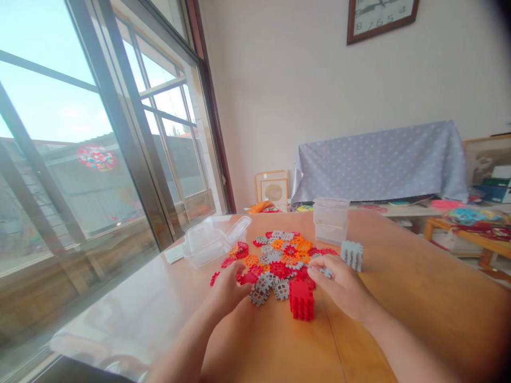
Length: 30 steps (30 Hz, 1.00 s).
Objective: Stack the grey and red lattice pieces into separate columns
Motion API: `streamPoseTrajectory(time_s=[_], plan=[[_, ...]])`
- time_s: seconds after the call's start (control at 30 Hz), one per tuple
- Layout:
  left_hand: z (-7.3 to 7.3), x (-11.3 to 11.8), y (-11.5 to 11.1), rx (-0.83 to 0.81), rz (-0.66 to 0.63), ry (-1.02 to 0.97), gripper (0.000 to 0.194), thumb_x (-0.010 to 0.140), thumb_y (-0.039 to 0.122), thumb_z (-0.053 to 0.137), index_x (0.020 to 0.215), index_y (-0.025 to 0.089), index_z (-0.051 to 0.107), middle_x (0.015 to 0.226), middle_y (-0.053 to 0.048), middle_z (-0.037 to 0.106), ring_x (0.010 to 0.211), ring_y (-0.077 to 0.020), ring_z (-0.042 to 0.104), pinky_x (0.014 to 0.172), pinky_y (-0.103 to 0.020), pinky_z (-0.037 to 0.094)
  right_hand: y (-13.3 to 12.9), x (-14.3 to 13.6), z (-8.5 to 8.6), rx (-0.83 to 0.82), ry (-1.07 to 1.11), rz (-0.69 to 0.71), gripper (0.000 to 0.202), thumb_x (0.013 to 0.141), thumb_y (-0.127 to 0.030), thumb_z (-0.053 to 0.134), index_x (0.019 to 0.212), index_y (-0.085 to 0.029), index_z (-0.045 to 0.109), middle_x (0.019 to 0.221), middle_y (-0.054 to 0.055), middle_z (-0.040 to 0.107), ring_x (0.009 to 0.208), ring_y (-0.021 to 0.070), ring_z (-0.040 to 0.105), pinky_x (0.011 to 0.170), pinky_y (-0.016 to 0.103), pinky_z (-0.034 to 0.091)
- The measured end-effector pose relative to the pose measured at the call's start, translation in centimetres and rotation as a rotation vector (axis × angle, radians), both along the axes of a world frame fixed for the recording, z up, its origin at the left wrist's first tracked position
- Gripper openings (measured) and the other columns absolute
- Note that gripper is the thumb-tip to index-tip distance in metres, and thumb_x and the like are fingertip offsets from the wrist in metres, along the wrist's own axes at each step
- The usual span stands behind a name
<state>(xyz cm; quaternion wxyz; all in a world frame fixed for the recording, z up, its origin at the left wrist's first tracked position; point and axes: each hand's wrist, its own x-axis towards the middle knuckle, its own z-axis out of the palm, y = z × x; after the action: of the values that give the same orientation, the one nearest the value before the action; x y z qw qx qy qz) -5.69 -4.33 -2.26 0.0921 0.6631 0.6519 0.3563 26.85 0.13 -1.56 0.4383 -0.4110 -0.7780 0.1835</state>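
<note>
A loose pile of red, orange and grey square interlocking plastic pieces (271, 258) lies on the table. My left hand (227, 290) is at the pile's left front edge, thumb and fingers apart, with a red piece (249, 277) between them on the pile. At the right side, my right hand (343, 284) has its thumb and fingertips closed on a small grey piece (326, 272), partly hidden by the fingers. A red stack (302, 300) stands in front of the pile, between my hands. Behind my right hand stands a grey stack (352, 255).
A clear open container (205, 244) with a lid (239, 229) sits at the table's back left. Another clear container (330, 221) stands at the back. Beyond the wooden table (399, 255) are a cloth-covered object (379, 165) and a low bench (471, 234). Windows line the left.
</note>
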Motion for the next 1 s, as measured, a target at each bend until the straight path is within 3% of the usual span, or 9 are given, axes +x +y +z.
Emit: streamPoseTrajectory(time_s=[0.13,0.27,0.47,0.63,0.77,0.87,1.0], plan=[[2.4,3.3,0.0,0.119,-0.094,-0.101,0.035,0.078,0.03,0.068,0.111,0.022,0.06,0.108,-0.005,0.068,0.099,-0.0206,0.064,0.086,-0.033,0.049,-0.3,0.0,0.4,-0.047,0.132,0.028,0.03,0.091,-0.049,0.058,0.104,-0.025,0.069,0.104,0.004,0.071,0.1,0.0244,0.062,0.088,0.037,0.047],[5.0,8.0,-0.8,0.262,-0.174,-0.084,0.04,0.081,0.029,0.068,0.119,0.023,0.055,0.116,-0.007,0.065,0.105,-0.0221,0.061,0.091,-0.037,0.048,-1.2,0.0,1.5,-0.211,0.281,0.146,0.036,0.092,-0.053,0.057,0.109,-0.023,0.067,0.1,0.004,0.07,0.095,0.0231,0.063,0.085,0.035,0.047],[5.3,13.8,-0.9,0.348,-0.309,-0.052,0.043,0.078,0.019,0.067,0.12,0.024,0.056,0.117,-0.009,0.064,0.111,-0.0261,0.058,0.095,-0.042,0.047,-1.7,0.1,2.6,-0.407,0.553,0.304,0.036,0.088,-0.05,0.064,0.107,-0.02,0.065,0.092,0.003,0.067,0.086,0.0192,0.059,0.077,0.031,0.045],[5.3,14.9,-0.5,0.207,-0.349,-0.313,0.041,0.083,0.031,0.068,0.122,0.023,0.058,0.116,-0.008,0.064,0.103,-0.0223,0.06,0.087,-0.035,0.048,-1.1,0.5,2.3,-0.446,0.661,0.274,0.027,0.087,-0.041,0.066,0.103,-0.02,0.066,0.076,-0.002,0.059,0.065,0.012,0.045,0.06,0.026,0.035],[5.8,14.7,-0.1,-0.081,-0.406,-0.716,0.034,0.086,0.04,0.065,0.112,0.018,0.059,0.087,-0.003,0.066,0.073,-0.0148,0.06,0.065,-0.026,0.045,-1.1,0.6,2.1,-0.443,0.627,0.299,0.022,0.089,-0.038,0.062,0.102,-0.02,0.066,0.074,-0.002,0.057,0.065,0.0128,0.045,0.061,0.027,0.035],[6.0,14.6,0.1,-0.2,-0.444,-0.943,0.028,0.08,0.032,0.07,0.1,0.017,0.058,0.067,0.003,0.058,0.056,-0.0087,0.05,0.053,-0.021,0.035,-1.4,0.4,2.2,-0.357,0.507,0.273,0.025,0.089,-0.04,0.062,0.106,-0.022,0.066,0.089,0.001,0.063,0.077,0.0162,0.054,0.068,0.029,0.041],[5.7,14.5,0.3,-0.19,-0.344,-1.037,0.027,0.073,0.023,0.073,0.091,0.018,0.053,0.06,0.007,0.052,0.047,-0.0062,0.044,0.047,-0.02,0.028,-2.1,0.0,2.5,-0.115,0.255,0.222,0.044,0.08,-0.034,0.073,0.121,-0.027,0.063,0.121,0.004,0.061,0.105,0.0229,0.057,0.087,0.035,0.045]])
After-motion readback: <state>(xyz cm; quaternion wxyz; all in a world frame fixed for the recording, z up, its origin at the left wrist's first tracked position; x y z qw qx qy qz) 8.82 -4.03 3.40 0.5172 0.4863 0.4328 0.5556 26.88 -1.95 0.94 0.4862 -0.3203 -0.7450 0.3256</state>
